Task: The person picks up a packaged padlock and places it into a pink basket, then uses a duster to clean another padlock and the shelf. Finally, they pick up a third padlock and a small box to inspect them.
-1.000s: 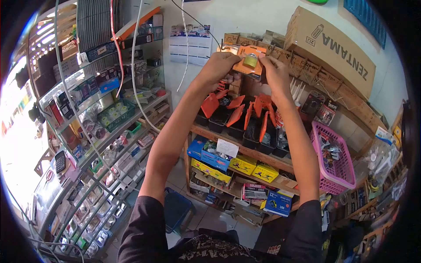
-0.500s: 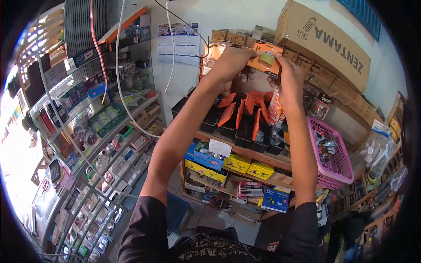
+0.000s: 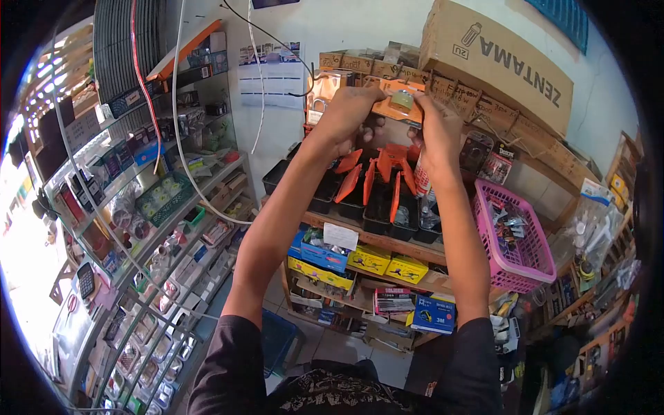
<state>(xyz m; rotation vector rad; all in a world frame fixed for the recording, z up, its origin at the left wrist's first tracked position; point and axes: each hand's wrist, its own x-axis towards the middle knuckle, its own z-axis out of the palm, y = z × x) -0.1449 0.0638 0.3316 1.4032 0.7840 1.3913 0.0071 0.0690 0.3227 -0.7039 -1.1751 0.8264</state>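
Observation:
Up in front of the wall I hold an orange carded blister pack with a rounded yellow-green item under its clear plastic; its exact kind is not clear. My left hand grips the pack's left edge, fingers curled behind it. On the opposite edge, my right hand is closed with the thumb along the side. Below both hands stand black bins with raised orange flaps. Partly behind my right forearm is a white and red tube. Another pack, picturing a padlock, hangs left of my left hand.
A large cardboard box sits on the upper right shelf. A pink basket with small packets stands at right. Yellow boxes line the shelf below the bins. Cables hang at left beside a glass display shelf.
The pack has shifted slightly left and down in view and its face is tipped back more. Both hands keep their hold as the whole view shifts a little.

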